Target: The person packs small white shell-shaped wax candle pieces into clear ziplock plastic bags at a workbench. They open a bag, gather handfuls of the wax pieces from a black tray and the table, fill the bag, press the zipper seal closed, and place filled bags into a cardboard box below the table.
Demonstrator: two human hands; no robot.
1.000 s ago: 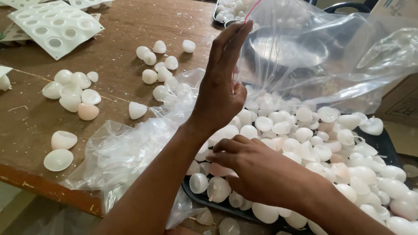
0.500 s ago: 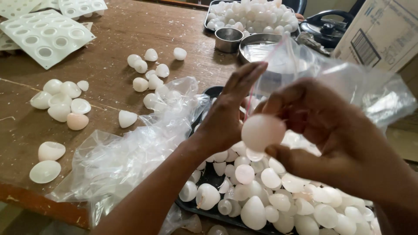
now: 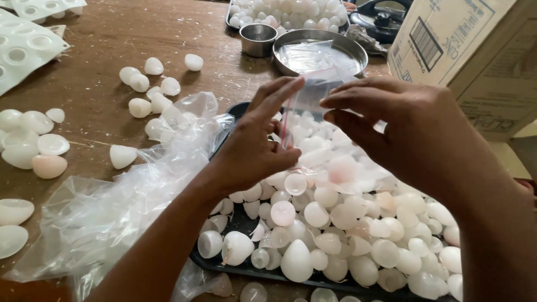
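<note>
My left hand (image 3: 254,145) pinches one edge of a clear zip bag (image 3: 311,89) with a red strip and holds it upright over a black tray (image 3: 241,108). Heaped on the tray are several white dome-shaped pieces (image 3: 358,229). My right hand (image 3: 408,131) hovers at the bag's mouth with thumb and fingers apart, and I see nothing in them. A pale pinkish piece (image 3: 342,168) shows through the bag's film below that hand. The bag's lower part rests on the heap.
Crumpled clear plastic (image 3: 123,196) lies left of the tray. Loose white pieces (image 3: 150,84) dot the wooden table (image 3: 95,67). A white mould sheet (image 3: 22,47) sits far left. Behind are a steel bowl (image 3: 335,42), a steel cup (image 3: 257,39) and a cardboard box (image 3: 464,50).
My right hand lifted a white piece from the tray to the bag's mouth and no longer holds it. The bag came lower and the view shifted to the right.
</note>
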